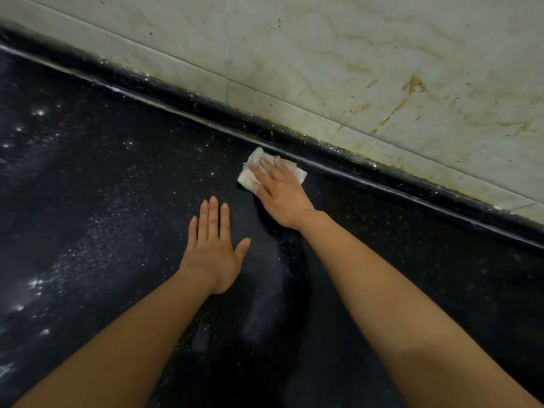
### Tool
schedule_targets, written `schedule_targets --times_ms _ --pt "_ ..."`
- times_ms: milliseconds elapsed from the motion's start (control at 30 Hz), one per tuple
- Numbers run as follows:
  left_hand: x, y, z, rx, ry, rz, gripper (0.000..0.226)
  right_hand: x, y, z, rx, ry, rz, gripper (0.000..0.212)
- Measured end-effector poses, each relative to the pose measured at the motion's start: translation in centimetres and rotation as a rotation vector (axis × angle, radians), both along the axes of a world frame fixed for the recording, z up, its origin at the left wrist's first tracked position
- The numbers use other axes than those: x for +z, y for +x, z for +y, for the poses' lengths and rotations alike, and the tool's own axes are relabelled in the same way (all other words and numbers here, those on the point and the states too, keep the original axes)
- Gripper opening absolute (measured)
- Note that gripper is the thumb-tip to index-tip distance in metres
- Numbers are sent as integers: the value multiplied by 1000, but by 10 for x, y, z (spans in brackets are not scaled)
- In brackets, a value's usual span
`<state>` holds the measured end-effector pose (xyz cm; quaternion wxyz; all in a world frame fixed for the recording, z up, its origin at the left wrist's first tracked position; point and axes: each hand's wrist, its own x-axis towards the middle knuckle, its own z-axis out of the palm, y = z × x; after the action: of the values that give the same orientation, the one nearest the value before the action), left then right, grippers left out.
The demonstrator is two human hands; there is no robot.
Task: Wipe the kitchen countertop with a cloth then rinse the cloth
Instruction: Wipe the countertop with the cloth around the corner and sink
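Right hand [279,198] presses a folded white cloth [272,169] flat on the black speckled countertop [103,201], frame centre.
Cloth's long axis follows the back edge; left hand [213,245], fingers spread flat, rests nearer the viewer.

Right hand [281,198] presses cloth [250,179] on black countertop [103,187]; left hand [213,245] lies flat beside

The folded white cloth [246,173] lies on the black speckled stone counter [88,207], under the straight fingers of the right hand [281,198]. Just beyond that hand and touching the cloth's far edge runs the counter's raised dark back lip [382,176]. Behind the lip stands the pale marbled tile wall [353,69]. The left hand [213,251] rests flat on the counter, nearer the person and left of the right hand, apart from the cloth.
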<state>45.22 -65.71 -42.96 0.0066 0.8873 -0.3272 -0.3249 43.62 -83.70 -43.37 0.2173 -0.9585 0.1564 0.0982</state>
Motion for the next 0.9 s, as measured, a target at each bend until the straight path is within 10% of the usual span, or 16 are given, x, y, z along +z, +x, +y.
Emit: schedule_targets --times_ms 133,433,900 --pt "-1 0 1 -11 -11 -5 71 -4 -46 -26 97 62 -38 48" --pt "-3 1 3 -10 -49 -5 71 -17 -131 -29 -635 -100 -53 50" --pt "8 -6 58 182 -258 -168 71 -7 -181 89 214 -56 -20 47"
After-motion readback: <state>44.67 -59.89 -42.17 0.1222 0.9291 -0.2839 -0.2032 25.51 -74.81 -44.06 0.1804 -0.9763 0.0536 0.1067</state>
